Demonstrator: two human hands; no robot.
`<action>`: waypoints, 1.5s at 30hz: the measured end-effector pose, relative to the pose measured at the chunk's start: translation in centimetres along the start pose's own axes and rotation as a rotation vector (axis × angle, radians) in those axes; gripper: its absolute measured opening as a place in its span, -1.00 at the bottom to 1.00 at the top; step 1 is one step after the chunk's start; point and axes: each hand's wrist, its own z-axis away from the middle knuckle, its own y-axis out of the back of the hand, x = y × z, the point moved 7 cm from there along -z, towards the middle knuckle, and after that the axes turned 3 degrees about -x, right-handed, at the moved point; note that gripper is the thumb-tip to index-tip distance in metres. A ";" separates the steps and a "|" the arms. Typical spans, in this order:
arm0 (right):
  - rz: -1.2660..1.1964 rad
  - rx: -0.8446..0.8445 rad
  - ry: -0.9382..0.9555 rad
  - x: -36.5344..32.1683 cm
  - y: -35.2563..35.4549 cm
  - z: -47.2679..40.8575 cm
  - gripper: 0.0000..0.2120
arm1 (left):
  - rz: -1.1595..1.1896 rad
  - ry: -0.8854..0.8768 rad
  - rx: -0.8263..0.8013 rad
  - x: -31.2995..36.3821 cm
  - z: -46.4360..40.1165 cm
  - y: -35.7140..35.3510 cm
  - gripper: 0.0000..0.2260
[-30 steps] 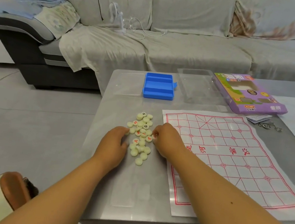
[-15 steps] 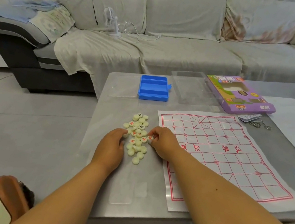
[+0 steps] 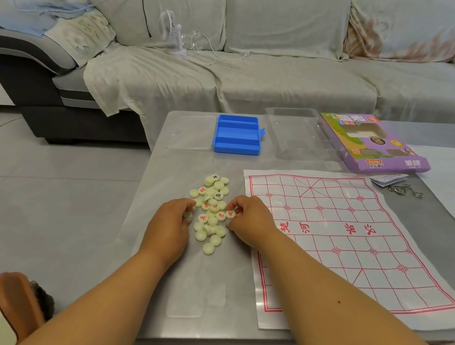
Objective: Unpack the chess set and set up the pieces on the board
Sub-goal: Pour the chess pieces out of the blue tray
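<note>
Pile of cream chess pieces [image 3: 210, 213] sits on the grey bench [image 3: 146, 249], just left of the paper board [image 3: 359, 244] (nothing on its grid so far). Left hand [image 3: 171, 224] curls over the pile's left edge, one piece pinched in its fingertips. Right hand [image 3: 251, 220] pinches a red-marked piece [image 3: 230, 214] at the pile's right edge, next to the board's left border. Blue tray [image 3: 238, 134] lies well behind the pile, bare bench between them. Board's near corner hangs past the bench edge.
</note>
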 end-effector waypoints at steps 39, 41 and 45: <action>0.246 -0.035 0.241 -6.2 -0.9 5.0 -0.73 | -0.192 -0.034 -0.189 2.4 2.7 1.6 -0.81; 0.320 -0.073 0.258 -6.8 -1.3 4.6 -0.76 | -0.213 -0.071 -0.207 2.5 2.5 1.6 -0.84; 0.456 -0.189 0.247 -7.5 -2.7 3.8 -0.71 | -0.139 0.006 -0.195 1.7 2.2 2.6 -0.83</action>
